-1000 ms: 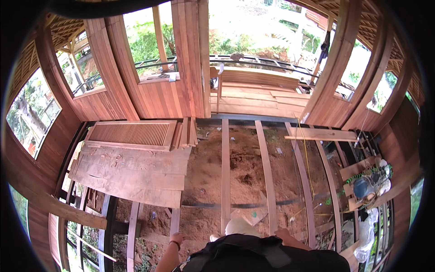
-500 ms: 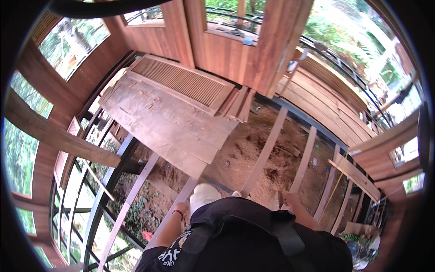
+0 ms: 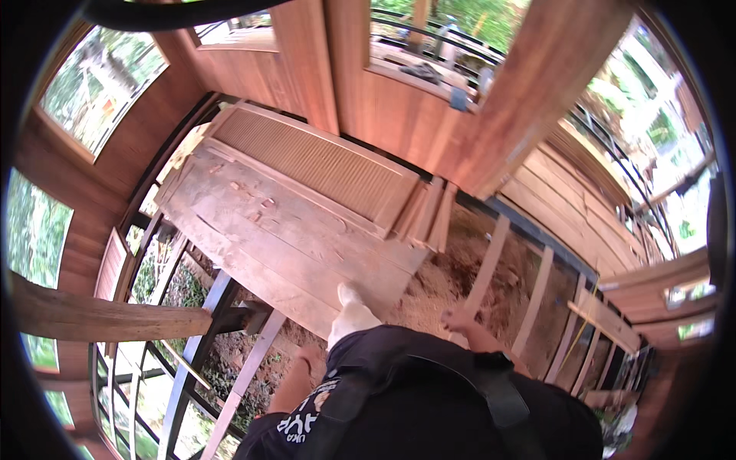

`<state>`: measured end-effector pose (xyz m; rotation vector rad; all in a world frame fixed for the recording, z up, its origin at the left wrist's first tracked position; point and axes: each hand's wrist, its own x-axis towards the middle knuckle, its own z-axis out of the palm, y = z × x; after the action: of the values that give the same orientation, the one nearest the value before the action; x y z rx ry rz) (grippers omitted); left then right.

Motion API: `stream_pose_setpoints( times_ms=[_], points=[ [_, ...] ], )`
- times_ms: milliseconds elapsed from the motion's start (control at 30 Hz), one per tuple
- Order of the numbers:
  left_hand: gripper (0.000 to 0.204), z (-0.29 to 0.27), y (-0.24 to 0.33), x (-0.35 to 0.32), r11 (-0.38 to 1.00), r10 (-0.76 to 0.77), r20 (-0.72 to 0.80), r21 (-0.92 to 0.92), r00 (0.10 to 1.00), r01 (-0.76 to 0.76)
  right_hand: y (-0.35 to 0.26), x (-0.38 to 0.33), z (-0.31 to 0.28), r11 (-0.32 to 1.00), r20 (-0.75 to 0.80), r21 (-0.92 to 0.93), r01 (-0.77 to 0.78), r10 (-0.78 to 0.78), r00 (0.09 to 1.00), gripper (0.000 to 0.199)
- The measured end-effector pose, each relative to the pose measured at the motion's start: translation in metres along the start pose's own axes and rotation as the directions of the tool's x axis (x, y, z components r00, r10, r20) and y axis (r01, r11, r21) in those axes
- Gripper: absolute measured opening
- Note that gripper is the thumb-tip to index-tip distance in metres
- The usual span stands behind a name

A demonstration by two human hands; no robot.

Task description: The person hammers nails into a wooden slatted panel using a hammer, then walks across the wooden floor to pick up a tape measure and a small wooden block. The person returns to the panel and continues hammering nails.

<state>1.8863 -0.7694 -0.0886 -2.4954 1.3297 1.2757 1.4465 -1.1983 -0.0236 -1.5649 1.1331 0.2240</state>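
**Person stepping onto a plank platform above open floor joists**

Left hand [image 3: 310, 360], lower centre, hangs empty beside the dark shirt; its fingers cannot be made out. Right hand [image 3: 458, 317], centre right, is loosely curled and holds nothing. A white-socked foot [image 3: 351, 313] rests on the plank platform [image 3: 276, 238], mid-frame. A louvred panel [image 3: 314, 165] lies just above it.

No packages, signs or screens show on this timber building site. The only lettering is a white print on the person's black shirt [image 3: 303, 423], low in the frame, beside the left forearm.
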Motion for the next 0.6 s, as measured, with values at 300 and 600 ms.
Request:
stream_pose_setpoints(
  times_ms=[300,600],
  points=[
    [0.039,-0.376,0.024,0.153,0.298,-0.478,-0.354,-0.926,0.804,-0.231,-0.145,0.046,-0.117,0.892,-0.423,0.408,-0.192,0.371,0.827,0.025],
    [0.026,-0.255,-0.002,0.241,0.979,0.111,0.07,0.165,0.991,-0.121,-0.216,0.099,-0.261,0.942,-0.707,0.335,-0.015,0.261,0.657,0.03]
  ],
)
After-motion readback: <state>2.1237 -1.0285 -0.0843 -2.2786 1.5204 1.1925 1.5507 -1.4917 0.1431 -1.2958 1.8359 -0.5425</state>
